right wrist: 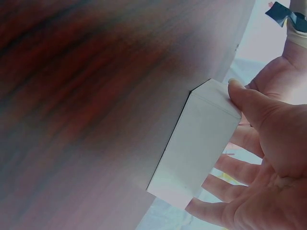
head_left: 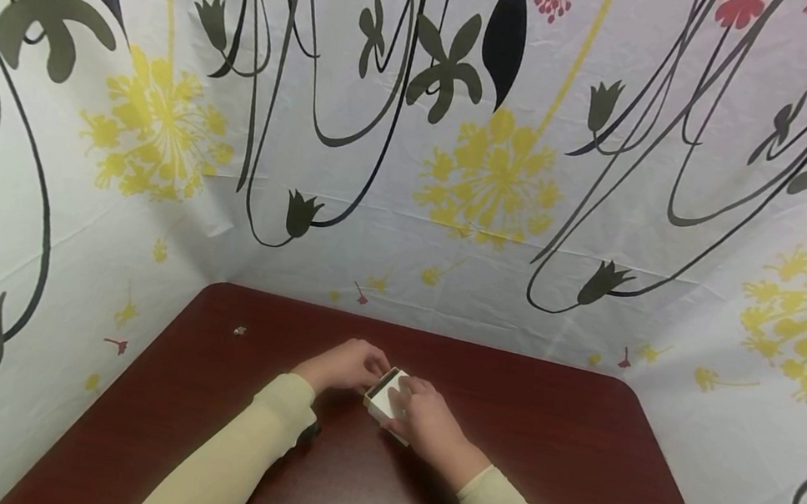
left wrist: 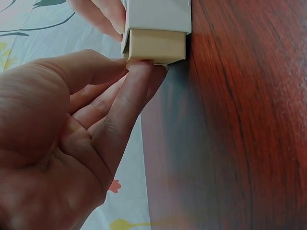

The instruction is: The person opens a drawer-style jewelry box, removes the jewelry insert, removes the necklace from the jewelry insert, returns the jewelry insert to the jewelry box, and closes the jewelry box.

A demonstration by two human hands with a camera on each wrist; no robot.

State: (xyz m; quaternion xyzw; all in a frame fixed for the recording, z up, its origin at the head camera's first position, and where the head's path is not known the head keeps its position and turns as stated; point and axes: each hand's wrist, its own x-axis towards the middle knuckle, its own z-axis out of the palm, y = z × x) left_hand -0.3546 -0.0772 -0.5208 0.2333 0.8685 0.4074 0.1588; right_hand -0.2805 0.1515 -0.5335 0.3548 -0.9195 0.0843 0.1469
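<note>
A small white cardboard box [head_left: 382,405] lies at the middle of the table, slanted between both hands. From its far end a tan inner tray [left wrist: 157,45] sticks out a little past the white sleeve [left wrist: 158,14]. My left hand [head_left: 352,365] is at that end, thumb and fingertips pinching the tray's edge from below in the left wrist view. With thumb on one side and fingers spread along the other, my right hand [head_left: 431,424] grips the white box. The right wrist view shows the box's plain white side [right wrist: 194,143] and folded end; its contents are hidden there.
The dark red wooden table [head_left: 528,469] has rounded far corners. A tiny shiny object [head_left: 239,331] lies near its far left corner. White patterned cloth [head_left: 368,172] hangs close around the back and sides.
</note>
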